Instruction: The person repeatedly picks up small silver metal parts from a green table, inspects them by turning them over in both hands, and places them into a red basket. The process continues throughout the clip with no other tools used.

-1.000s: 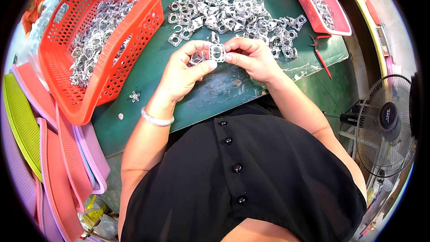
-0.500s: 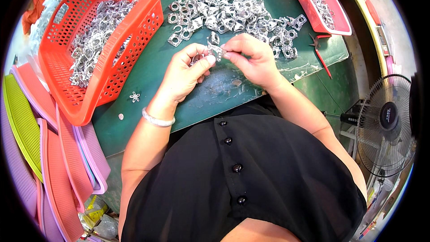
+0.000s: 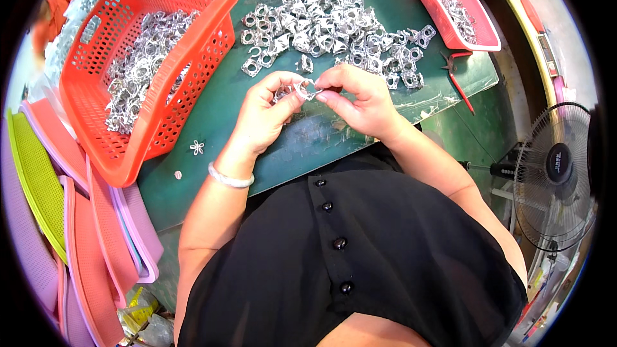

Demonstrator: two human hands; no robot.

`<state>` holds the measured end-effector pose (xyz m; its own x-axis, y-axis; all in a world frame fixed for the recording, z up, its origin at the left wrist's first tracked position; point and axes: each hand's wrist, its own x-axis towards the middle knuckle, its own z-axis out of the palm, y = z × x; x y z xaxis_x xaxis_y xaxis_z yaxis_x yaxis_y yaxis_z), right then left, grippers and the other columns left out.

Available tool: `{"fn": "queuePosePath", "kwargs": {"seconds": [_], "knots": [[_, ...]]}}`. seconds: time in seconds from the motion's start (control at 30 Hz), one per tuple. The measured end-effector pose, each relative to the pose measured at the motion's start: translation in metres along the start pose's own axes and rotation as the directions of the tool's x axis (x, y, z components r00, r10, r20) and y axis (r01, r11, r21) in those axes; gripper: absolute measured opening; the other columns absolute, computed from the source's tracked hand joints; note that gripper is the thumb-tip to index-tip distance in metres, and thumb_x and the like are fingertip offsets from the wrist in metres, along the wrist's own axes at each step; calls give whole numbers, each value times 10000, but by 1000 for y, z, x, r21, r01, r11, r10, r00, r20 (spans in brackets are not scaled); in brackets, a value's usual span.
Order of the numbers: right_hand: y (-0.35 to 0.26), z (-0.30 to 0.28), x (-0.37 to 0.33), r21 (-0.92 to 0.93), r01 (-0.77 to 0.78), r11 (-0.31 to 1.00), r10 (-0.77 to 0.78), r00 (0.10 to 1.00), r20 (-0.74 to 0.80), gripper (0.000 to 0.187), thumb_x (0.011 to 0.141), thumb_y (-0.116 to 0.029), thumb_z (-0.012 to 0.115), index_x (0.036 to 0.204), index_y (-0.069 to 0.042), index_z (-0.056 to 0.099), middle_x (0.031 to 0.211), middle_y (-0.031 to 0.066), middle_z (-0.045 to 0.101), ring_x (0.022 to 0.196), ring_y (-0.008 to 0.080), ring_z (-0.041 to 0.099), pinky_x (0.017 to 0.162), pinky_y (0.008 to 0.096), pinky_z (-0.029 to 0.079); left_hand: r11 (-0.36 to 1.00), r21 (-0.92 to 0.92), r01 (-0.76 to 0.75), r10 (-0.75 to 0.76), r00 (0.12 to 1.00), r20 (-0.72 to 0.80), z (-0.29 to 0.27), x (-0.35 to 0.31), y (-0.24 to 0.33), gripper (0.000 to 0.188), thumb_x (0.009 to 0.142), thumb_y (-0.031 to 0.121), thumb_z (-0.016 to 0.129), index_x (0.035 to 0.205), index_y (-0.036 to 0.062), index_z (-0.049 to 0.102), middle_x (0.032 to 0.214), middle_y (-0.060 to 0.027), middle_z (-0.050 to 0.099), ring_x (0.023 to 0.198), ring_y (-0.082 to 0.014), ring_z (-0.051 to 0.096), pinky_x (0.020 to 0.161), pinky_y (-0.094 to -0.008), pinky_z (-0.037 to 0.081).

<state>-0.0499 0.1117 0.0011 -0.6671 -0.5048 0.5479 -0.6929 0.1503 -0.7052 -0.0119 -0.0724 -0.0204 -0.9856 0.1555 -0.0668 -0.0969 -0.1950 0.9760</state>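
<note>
Over the green table (image 3: 212,119), my left hand (image 3: 267,109) pinches a small silvery ring-shaped metal part (image 3: 310,90) between thumb and forefinger. My right hand (image 3: 363,103) grips the opposite edge of that same part with thumb and fingertips. Another silvery piece shows in the curl of my left fingers, partly hidden. Beyond my hands spreads a heap of similar metal parts (image 3: 328,22). One loose part (image 3: 305,63) lies apart, between the heap and my hands.
At the left a red perforated basket (image 3: 212,9) holds many such parts. A smaller pink basket (image 3: 486,29) stands at the far right, with red-handled pliers (image 3: 458,83) nearby. A flower-shaped piece (image 3: 196,148) lies by my left forearm. Colored trays (image 3: 96,244) and a fan (image 3: 556,167) flank the table.
The held part has been turned, so its round opening now faces up toward me. Both hands sit slightly lower in view, as does most of the table.
</note>
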Motion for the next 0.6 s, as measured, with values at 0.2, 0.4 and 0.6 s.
{"fn": "queuePosePath", "kwargs": {"seconds": [0.2,0.4,0.6], "knots": [[-1,-29,7,-36,-63,997,60,996,-69,132,746,40,636,867,-2,603,814,75,627,740,132,598,681,247,474,997,26,78,-78,997,-15,2,0,11,164,860,141,576,1010,76,563,814,7,573,652,-53,494,538,-181,377],[22,-147,43,-585,-121,802,-204,865,-458,125,782,-58,643,902,-25,627,768,46,631,684,81,582,630,220,469,943,211,-257,277,958,-71,7,-9,55,226,817,41,619,1038,33,573,813,29,524,695,-29,452,634,-165,387],[64,-242,39,-857,-397,329,-111,885,-452,248,817,-152,626,1045,-60,593,811,38,641,693,71,592,637,225,479,295,781,-550,856,516,40,-10,4,117,227,788,57,644,1010,34,603,804,-34,563,674,-102,511,607,-211,412]]}}
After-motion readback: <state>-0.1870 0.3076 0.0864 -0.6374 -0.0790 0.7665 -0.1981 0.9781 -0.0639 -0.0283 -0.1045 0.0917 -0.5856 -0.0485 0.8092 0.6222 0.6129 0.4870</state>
